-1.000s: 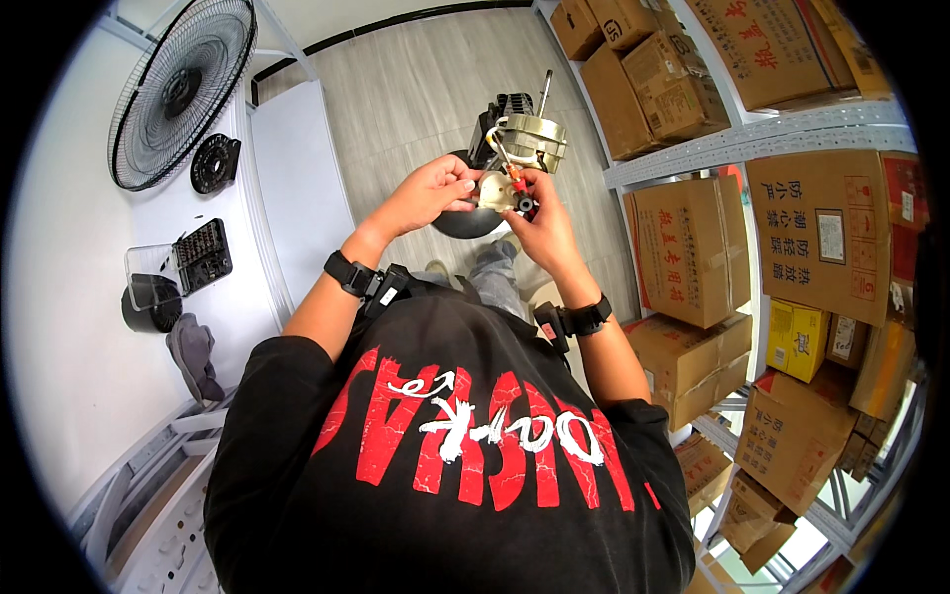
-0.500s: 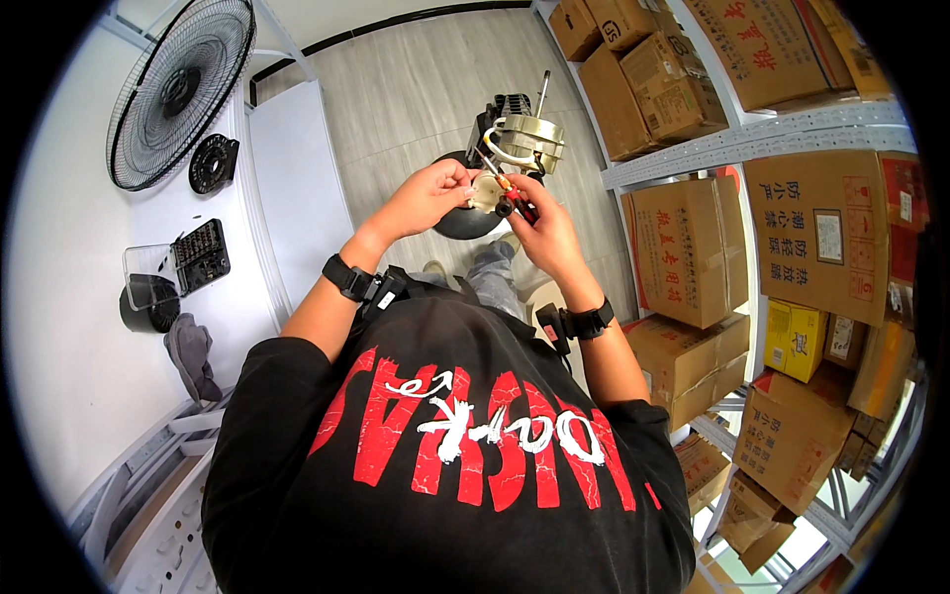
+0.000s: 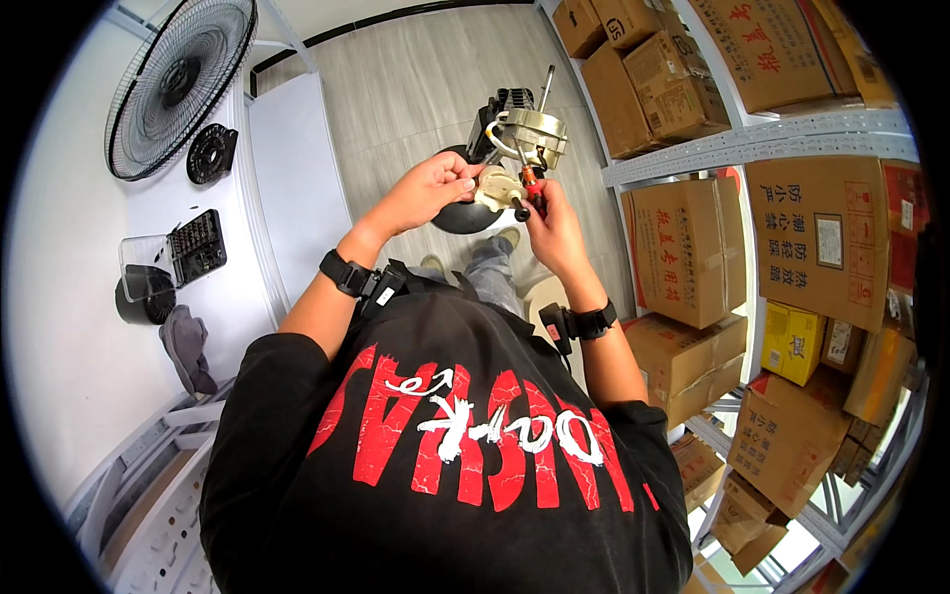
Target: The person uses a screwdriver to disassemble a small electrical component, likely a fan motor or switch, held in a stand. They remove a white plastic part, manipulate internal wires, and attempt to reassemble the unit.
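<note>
In front of me stands a fan motor [image 3: 539, 137] with a pale metal casing and a shaft pointing up and away. Below it hangs a cream plastic housing [image 3: 495, 186], its edge pinched between the thumb and fingers of my left hand [image 3: 442, 190]. A small black knob [image 3: 520, 210] sits at the housing's lower right. My right hand [image 3: 554, 226] is closed on a red-handled screwdriver [image 3: 531, 184], its shank tilted up toward the motor. The screwdriver's tip cannot be made out clearly.
A round black base [image 3: 460, 218] is on the floor under my hands. At left, a white table bears a black fan grille [image 3: 178, 89], an open bit case [image 3: 196, 245] and a grey cloth [image 3: 186, 346]. Shelves of cardboard boxes [image 3: 688, 252] line the right side.
The screwdriver has shifted right and turned more upright in my right hand, which has moved slightly right and down. More of the cream housing now shows.
</note>
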A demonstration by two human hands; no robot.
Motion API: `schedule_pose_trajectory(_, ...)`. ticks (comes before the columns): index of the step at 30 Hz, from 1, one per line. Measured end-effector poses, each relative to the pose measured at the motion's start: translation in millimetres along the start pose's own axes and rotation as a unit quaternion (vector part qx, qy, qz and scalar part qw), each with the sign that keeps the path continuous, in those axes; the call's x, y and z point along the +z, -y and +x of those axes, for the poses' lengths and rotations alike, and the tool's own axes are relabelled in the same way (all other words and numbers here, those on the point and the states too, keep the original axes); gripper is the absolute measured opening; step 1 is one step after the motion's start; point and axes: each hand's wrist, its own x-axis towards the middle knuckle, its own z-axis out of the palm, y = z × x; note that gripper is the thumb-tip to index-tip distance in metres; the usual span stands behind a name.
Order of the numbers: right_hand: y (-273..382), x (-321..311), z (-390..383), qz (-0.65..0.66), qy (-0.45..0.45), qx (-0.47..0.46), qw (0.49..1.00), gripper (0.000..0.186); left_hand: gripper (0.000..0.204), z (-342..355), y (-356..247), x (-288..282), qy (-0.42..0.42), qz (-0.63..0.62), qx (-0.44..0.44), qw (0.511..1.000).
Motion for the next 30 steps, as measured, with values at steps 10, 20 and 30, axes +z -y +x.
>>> schedule_pose_trajectory(10, -24.6, 2.7, 0.5, 0.157, 0.036, 0.063, 0.985, 0.017, 0.009, 0.8, -2.1, 4.5, 0.003, -0.006, 0.016, 1.000)
schedule_pose_trajectory(20, -28.0, 4.1, -0.8, 0.134, 0.024, 0.043, 0.990, 0.015, 0.007, -1.2, -4.8, 8.4, 0.008, -0.004, 0.029, 1.000)
schedule_pose_trajectory(30, -31.0, 7.3, 1.3, 0.167, 0.026, 0.030, 0.985, 0.014, 0.006, -2.3, -6.5, 9.1, 0.003, 0.008, 0.040, 0.999)
